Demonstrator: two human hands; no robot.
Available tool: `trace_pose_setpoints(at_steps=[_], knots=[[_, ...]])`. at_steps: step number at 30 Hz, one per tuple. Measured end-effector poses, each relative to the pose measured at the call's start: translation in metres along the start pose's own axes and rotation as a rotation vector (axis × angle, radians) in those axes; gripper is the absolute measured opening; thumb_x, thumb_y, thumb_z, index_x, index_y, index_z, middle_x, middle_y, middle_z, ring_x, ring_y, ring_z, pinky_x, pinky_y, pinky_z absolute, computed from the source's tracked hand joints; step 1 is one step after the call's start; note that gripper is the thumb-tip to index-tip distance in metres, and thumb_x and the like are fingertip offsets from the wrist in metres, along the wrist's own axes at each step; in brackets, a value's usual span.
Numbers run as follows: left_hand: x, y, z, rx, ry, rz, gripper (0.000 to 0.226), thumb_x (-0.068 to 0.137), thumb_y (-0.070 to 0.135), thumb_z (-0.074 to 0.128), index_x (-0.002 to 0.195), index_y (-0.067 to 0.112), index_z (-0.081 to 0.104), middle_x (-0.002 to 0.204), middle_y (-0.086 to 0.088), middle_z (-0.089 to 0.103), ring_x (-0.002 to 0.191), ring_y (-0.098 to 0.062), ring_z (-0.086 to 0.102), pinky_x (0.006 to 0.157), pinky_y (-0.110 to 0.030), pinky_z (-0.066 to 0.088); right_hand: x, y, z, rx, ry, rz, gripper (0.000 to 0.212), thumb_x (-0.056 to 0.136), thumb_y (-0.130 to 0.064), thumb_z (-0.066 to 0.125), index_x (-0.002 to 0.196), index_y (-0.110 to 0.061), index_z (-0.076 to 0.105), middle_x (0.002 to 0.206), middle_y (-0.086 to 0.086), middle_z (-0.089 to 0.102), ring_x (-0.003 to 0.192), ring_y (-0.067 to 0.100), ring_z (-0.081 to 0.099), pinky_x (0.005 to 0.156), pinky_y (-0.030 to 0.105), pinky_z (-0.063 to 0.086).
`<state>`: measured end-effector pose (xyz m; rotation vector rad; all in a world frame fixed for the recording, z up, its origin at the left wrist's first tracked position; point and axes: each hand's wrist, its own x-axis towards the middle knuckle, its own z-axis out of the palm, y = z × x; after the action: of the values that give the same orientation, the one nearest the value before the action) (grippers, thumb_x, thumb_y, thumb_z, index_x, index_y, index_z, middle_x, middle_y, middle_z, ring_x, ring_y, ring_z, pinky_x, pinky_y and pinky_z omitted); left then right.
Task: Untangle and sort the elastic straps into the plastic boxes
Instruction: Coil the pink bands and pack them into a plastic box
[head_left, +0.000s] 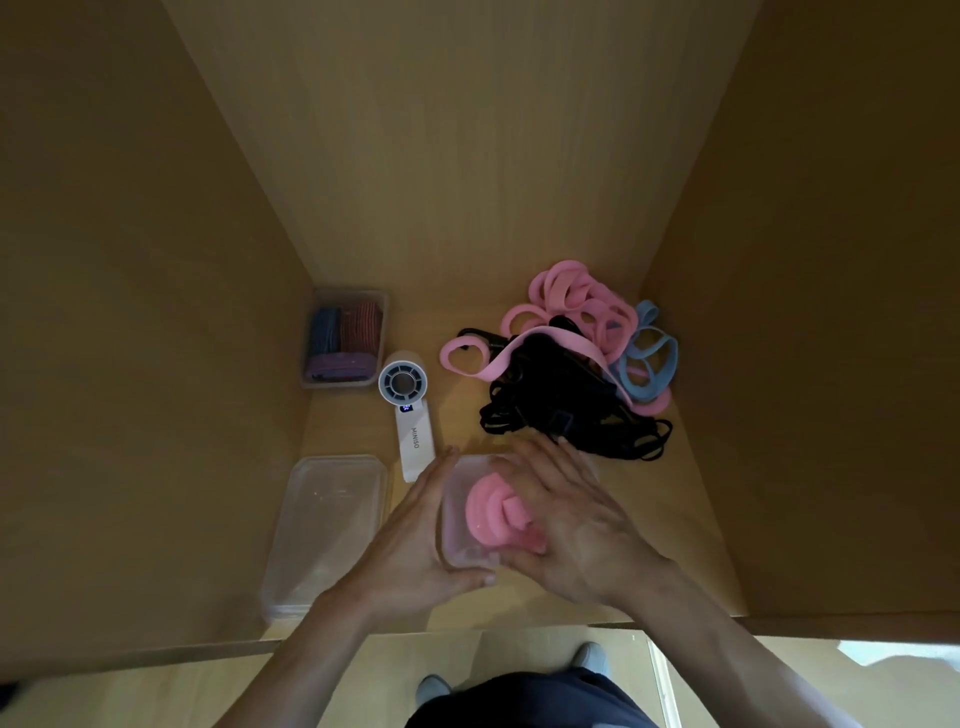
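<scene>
At six o'clock on the wooden table (447, 317), two bare hands meet over a small clear plastic box (460, 545). The left hand (415, 535) holds this box from its nine o'clock side. Its fingers (439, 470) lie straight and together along the wall, and the thumb hooks round the near edge. The right hand (571, 519) covers the box from three o'clock. Its fingers (550, 467) are straight and slightly apart over the far rim, and the thumb presses on a rolled pink strap (491, 512) sitting inside the box.

Just beside the left hand, at nine o'clock, stands a larger empty box (332, 525) of clear plastic. At eleven o'clock lies a white handheld fan (408, 410). Its handle end is close to the left fingertips and its round head points away, with a small lit display below the head.

Beyond the fan, in the far left corner, a third box (311, 374) holds folded straps in blue, reddish and purple.

At one o'clock, just past the right fingertips, lies the tangle. The black straps (561, 405) are nearest, and the pink loops (571, 306) are farther back, with one flat pink band crossing over the black. The blue loops (649, 358) are on the three o'clock edge.

Wooden walls rise on the left, back and right.
</scene>
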<state>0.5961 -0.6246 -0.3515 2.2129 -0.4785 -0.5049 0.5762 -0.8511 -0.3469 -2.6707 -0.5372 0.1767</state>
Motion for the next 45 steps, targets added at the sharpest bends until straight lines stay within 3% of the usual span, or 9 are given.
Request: trace_pose_setpoints(at_steps=[2,5,10,16,19,24,31,37,45], knots=[[0.002,0.012,-0.006,-0.068,0.030,0.030,0.112,0.060,0.045,0.093,0.128,0.082,0.011,0.138,0.055,0.023,0.132,0.025,0.023,0.105,-0.003,0.027,0.006,0.001,0.004,-0.011,-0.118,-0.007,0.106,0.076,-0.085,0.050,0.159,-0.032,0.010,0.167,-0.010,-0.007,0.151,0.009,-0.022,0.124,0.040,-0.011],[0.004,0.020,-0.010,-0.199,0.049,0.064,0.102,0.058,0.029,0.098,0.128,0.069,0.036,0.135,0.037,0.048,0.128,0.010,0.046,0.103,-0.014,0.040,0.008,0.005,0.012,-0.068,-0.141,0.005,0.112,0.071,-0.092,0.047,0.159,-0.034,0.007,0.168,-0.010,-0.010,0.151,0.011,-0.023,0.124,0.044,-0.010],[0.004,0.011,-0.007,-0.233,0.029,0.043,0.103,0.057,0.018,0.097,0.116,0.076,0.036,0.128,0.037,0.050,0.123,0.009,0.050,0.091,-0.006,0.041,0.008,0.005,0.016,-0.145,-0.113,-0.028,0.108,0.071,-0.094,0.040,0.159,-0.038,0.010,0.168,-0.001,-0.006,0.155,0.023,-0.007,0.123,0.050,-0.003],[0.004,0.008,-0.006,-0.153,0.060,-0.023,0.103,0.054,0.027,0.098,0.124,0.067,0.034,0.131,0.031,0.050,0.124,0.004,0.051,0.097,-0.025,0.050,0.014,0.001,0.007,-0.141,-0.154,-0.018,0.111,0.064,-0.091,0.051,0.156,-0.042,0.016,0.159,-0.002,0.010,0.147,0.025,0.010,0.122,0.048,0.005],[0.003,0.011,-0.007,-0.140,0.055,0.018,0.103,0.061,0.023,0.096,0.125,0.072,0.033,0.130,0.035,0.048,0.124,0.005,0.049,0.094,-0.015,0.047,0.017,-0.002,0.002,-0.072,-0.151,0.013,0.113,0.056,-0.088,0.061,0.152,-0.044,0.022,0.150,-0.006,0.018,0.139,0.020,0.016,0.121,0.044,0.009],[0.006,0.006,-0.003,-0.141,0.016,-0.061,0.123,0.051,0.065,0.092,0.152,0.031,0.030,0.142,0.011,0.050,0.130,-0.012,0.052,0.098,-0.047,0.052,0.014,-0.002,-0.004,0.009,-0.138,0.016,0.112,0.056,-0.085,0.066,0.151,-0.046,0.022,0.144,-0.012,0.020,0.135,0.015,0.018,0.119,0.038,0.017],[0.002,0.013,-0.009,-0.185,-0.003,-0.008,0.120,0.054,0.025,0.099,0.119,0.086,0.019,0.125,0.057,0.037,0.125,0.027,0.035,0.109,-0.006,0.028,0.010,-0.003,-0.012,0.038,-0.164,0.038,0.115,0.055,-0.084,0.069,0.152,-0.048,0.020,0.152,-0.016,0.011,0.142,0.009,0.005,0.121,0.030,0.003],[0.006,0.001,0.000,-0.370,0.049,-0.026,0.119,0.058,0.030,0.098,0.152,0.036,0.025,0.143,0.029,0.046,0.134,0.005,0.043,0.099,-0.009,0.039,0.011,-0.003,-0.022,0.123,-0.158,0.067,0.117,0.050,-0.081,0.073,0.149,-0.052,0.019,0.146,-0.018,0.020,0.139,0.011,0.016,0.118,0.032,0.018],[0.006,0.004,-0.003,-0.394,0.033,-0.047,0.132,0.054,0.037,0.100,0.155,0.045,0.015,0.151,0.027,0.035,0.136,0.013,0.033,0.100,-0.002,0.033,0.013,-0.006,-0.029,0.125,-0.130,0.079,0.115,0.046,-0.082,0.072,0.145,-0.057,0.019,0.148,-0.022,0.018,0.141,0.010,0.017,0.116,0.036,0.021]])
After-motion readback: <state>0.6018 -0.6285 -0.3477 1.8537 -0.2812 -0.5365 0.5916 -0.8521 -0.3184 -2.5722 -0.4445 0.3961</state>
